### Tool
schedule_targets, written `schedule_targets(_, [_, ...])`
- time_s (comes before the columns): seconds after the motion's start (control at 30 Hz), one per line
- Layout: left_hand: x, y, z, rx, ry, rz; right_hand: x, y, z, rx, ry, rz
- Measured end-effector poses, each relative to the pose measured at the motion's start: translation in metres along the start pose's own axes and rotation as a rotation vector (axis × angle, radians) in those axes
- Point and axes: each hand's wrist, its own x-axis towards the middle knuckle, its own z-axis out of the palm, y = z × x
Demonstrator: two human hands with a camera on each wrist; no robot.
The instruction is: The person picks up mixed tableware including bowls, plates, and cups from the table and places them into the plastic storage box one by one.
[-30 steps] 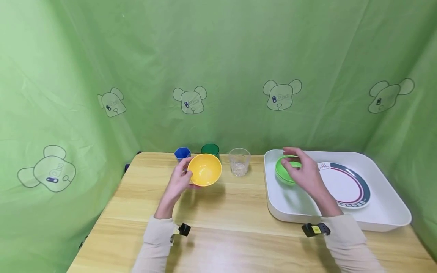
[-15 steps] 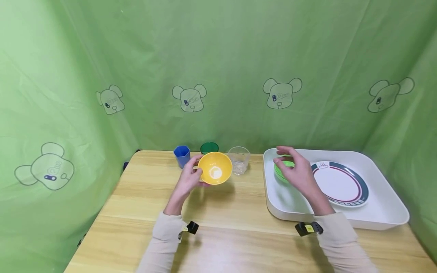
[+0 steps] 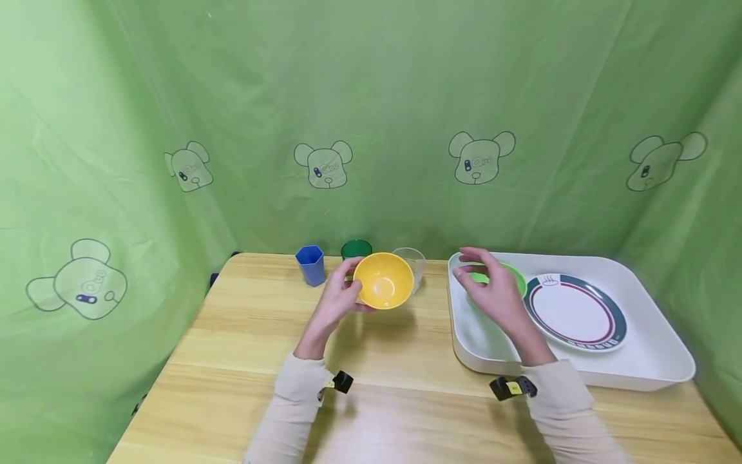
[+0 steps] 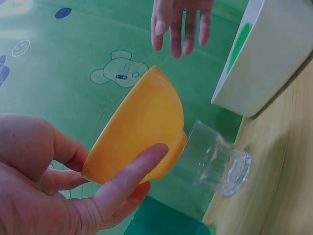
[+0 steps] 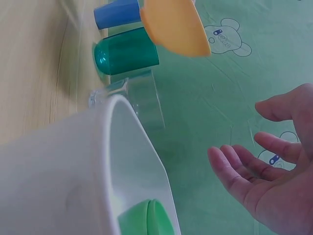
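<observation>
A yellow bowl (image 3: pixel 384 281) hangs above the table, tilted towards the head camera. My left hand (image 3: pixel 337 298) pinches its left rim; in the left wrist view the thumb and fingers lie on both sides of the bowl (image 4: pixel 142 127). My right hand (image 3: pixel 497 293) is held above the white tray's (image 3: pixel 472 361) left part with fingers apart and nothing in it. Partly hidden behind it are green bowls (image 3: pixel 515 278) in the tray; the right wrist view shows two green rims (image 5: pixel 151 220) close together.
A blue cup (image 3: pixel 312 267), a dark green cup (image 3: pixel 356 249) and a clear glass (image 4: pixel 220 164) stand along the table's back edge. The white tray also holds a plate (image 3: pixel 574 312) with a dark rim. A green curtain (image 3: pixel 394 96) rises behind the table.
My left hand has carried the yellow bowl to the right, now partly in front of the clear glass. My right hand has shifted a little left, away from the green bowls.
</observation>
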Motion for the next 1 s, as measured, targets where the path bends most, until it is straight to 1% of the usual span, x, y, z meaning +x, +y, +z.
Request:
schedule_targets(0.23, [0.004,0.002,0.013,-0.008,-0.029,0.009,0.000,-0.003,0.006,-0.003,-0.022,0.027])
schedule_targets(0.37, [0.006,0.003,0.021,-0.013,-0.044,0.020,-0.001,-0.004,0.010,0.016,-0.028,0.035])
schedule_targets(0.53, [0.008,0.004,0.030,-0.025,-0.049,0.037,-0.001,-0.005,0.015,0.036,-0.029,0.043])
schedule_targets(0.7, [0.008,0.005,0.040,0.008,-0.057,0.055,-0.002,-0.004,0.020,0.068,-0.036,0.045])
schedule_targets(0.8, [0.009,0.005,0.046,0.025,-0.053,0.055,-0.002,-0.004,0.022,0.080,-0.041,0.053])
schedule_targets(1.0, [0.011,0.007,0.054,0.042,-0.038,0.061,-0.002,-0.005,0.024,0.047,-0.043,0.074])
